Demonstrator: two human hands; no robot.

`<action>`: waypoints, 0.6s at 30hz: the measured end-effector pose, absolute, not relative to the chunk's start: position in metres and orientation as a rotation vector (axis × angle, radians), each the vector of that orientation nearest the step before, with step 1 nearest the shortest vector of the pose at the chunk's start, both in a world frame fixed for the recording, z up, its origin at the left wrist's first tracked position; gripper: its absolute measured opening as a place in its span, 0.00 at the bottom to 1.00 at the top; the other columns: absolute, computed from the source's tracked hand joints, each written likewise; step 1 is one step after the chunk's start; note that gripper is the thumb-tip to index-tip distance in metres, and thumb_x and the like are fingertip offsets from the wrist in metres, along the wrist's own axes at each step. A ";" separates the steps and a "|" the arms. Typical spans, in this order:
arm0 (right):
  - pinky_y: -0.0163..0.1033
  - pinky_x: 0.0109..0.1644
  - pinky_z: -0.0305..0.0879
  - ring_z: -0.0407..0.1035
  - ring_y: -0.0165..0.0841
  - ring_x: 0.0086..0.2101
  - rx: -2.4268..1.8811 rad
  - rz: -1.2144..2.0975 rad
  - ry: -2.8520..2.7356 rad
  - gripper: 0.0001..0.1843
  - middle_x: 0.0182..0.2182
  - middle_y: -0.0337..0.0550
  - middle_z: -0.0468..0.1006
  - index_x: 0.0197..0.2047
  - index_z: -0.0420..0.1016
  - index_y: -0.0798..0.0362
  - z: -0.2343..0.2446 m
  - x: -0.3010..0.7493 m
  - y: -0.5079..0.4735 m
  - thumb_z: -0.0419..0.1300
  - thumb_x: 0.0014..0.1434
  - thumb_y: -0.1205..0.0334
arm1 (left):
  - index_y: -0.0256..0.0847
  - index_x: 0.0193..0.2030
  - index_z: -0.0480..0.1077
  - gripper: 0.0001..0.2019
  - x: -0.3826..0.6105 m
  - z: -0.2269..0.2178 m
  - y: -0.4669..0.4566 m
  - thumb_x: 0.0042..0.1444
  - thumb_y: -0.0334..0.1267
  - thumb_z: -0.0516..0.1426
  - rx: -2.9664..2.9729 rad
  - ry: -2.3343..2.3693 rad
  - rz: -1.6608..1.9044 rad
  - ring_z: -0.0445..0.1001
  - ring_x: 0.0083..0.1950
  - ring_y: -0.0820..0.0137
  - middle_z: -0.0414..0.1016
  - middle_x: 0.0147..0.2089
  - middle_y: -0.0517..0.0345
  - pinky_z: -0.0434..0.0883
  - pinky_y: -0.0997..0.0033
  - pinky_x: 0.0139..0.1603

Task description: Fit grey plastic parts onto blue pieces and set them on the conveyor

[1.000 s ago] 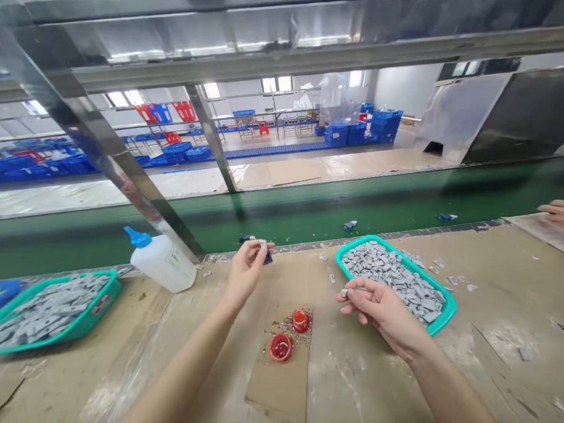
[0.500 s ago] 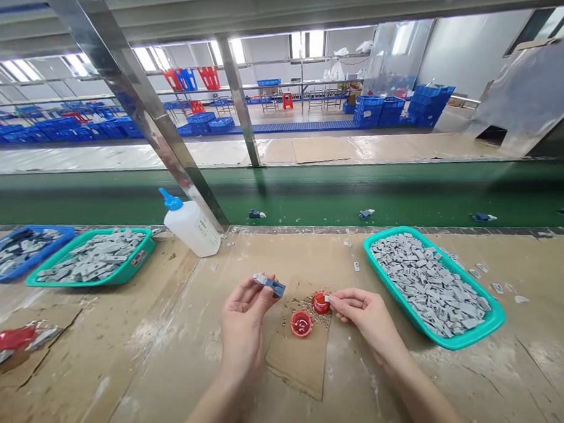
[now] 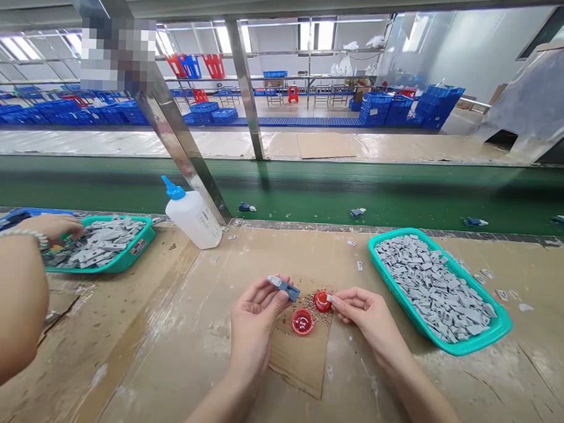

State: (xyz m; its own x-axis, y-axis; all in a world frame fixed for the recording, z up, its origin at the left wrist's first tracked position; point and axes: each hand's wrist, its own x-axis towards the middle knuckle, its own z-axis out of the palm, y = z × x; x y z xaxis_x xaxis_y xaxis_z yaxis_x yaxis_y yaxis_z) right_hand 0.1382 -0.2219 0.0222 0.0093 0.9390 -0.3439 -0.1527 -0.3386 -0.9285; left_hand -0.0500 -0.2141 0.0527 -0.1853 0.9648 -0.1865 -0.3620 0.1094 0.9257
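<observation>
Close in at 6 o'clock, the left hand (image 3: pixel 254 325) has its grip pinched on a grey-and-blue plastic part (image 3: pixel 283 287), and the right hand (image 3: pixel 368 316) pinches a tiny pale tab (image 3: pixel 329 297) right at a red cap (image 3: pixel 322 301). A second red cap (image 3: pixel 302 321) holds red liquid on a cardboard sheet (image 3: pixel 299 375). At 2 o'clock sits a teal tray (image 3: pixel 471 349) of grey pieces (image 3: pixel 431 288); at 11 o'clock, a squeeze bottle (image 3: pixel 193 221). At 9 o'clock, a co-worker's hand (image 3: pixel 54 228) reaches into another teal tray (image 3: pixel 132 249). A green conveyor belt (image 3: pixel 310 194) runs across 12 o'clock.
</observation>
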 end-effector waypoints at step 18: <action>0.30 0.27 0.53 0.60 0.23 0.23 -1.114 1.743 -0.803 0.14 0.25 0.39 0.75 0.30 0.71 0.56 0.056 0.125 -0.239 0.66 0.51 0.54 | 0.39 0.32 0.74 0.12 -0.032 0.054 -0.228 0.38 0.27 0.67 0.953 1.192 1.318 0.79 0.38 0.68 0.80 0.34 0.57 0.77 0.75 0.39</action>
